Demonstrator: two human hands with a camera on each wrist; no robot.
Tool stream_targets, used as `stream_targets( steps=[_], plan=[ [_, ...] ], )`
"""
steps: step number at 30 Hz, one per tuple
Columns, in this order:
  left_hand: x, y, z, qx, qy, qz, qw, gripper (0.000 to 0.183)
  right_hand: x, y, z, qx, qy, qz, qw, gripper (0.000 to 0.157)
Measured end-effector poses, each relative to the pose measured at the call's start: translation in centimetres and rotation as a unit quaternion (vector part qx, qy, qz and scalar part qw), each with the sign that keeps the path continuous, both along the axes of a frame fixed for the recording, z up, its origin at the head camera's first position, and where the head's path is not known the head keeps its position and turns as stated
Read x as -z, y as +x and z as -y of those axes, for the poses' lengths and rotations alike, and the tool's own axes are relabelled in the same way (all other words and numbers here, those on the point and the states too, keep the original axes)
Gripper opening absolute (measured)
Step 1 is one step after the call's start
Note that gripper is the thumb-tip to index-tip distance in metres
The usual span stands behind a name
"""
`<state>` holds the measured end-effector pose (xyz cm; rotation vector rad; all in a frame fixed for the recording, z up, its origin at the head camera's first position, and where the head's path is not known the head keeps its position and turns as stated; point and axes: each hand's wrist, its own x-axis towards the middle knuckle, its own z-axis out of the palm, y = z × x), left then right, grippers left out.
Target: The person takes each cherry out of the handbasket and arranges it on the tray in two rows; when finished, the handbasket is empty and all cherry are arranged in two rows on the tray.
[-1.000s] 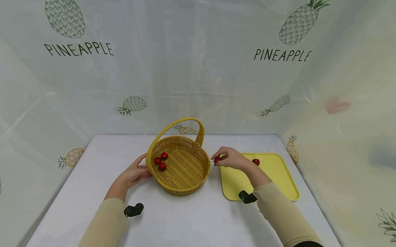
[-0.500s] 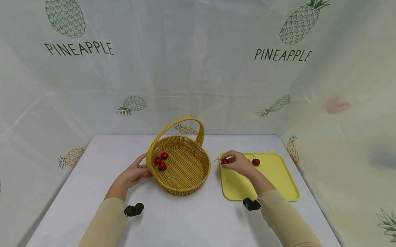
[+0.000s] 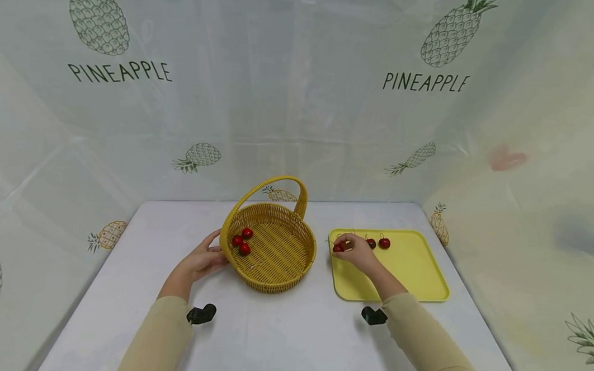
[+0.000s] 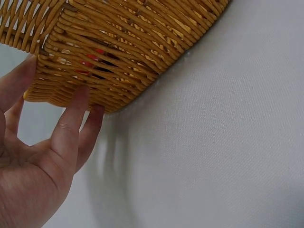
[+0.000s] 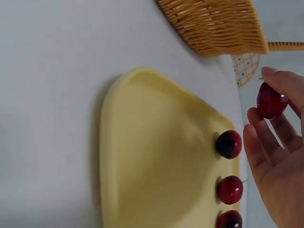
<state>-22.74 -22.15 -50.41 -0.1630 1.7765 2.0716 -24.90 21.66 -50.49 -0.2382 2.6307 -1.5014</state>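
Note:
A yellow wicker basket [image 3: 271, 288] with a tall arched handle stands left of a yellow tray [image 3: 413, 278]. Three red cherries [image 3: 244, 249] lie inside at its left. My left hand [image 3: 203, 263] holds the basket's left side; the left wrist view shows fingertips against the woven wall [image 4: 128, 61]. Between thumb and finger my right hand [image 3: 361, 254] pinches a cherry [image 5: 272, 100] above the tray's back left part. More cherries [image 5: 230, 190] sit in a row along the tray's back edge, some hidden from the head view by the right hand.
A white cloth covers the table [image 3: 279, 341]. Behind it hangs a pale curtain [image 3: 301, 96] printed with pineapples. Dark wrist cameras [image 3: 201, 314] stick out from both sleeves. The basket's handle [image 3: 269, 183] arches over its back left side.
My right hand, pinching the cherry, has moved right from beside the basket to over the tray, then slightly nearer. Another cherry in the tray has come into view. The left hand stays put.

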Motion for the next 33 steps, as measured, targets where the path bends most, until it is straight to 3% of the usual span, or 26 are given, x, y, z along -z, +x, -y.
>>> stream_targets(
  steps=[18, 33],
  plan=[
    [0.0, 0.0, -0.1, 0.002, 0.006, -0.001, 1.0, 0.087, 2.1, 0.6, -0.7, 0.063, 0.053, 0.031, 0.996, 0.029],
    [0.1, -0.1, 0.1, 0.009, 0.007, -0.007, 0.9999, 0.091, 2.7, 1.4, -1.5, 0.056, 0.059, 0.05, 0.995, 0.026]
  ],
)
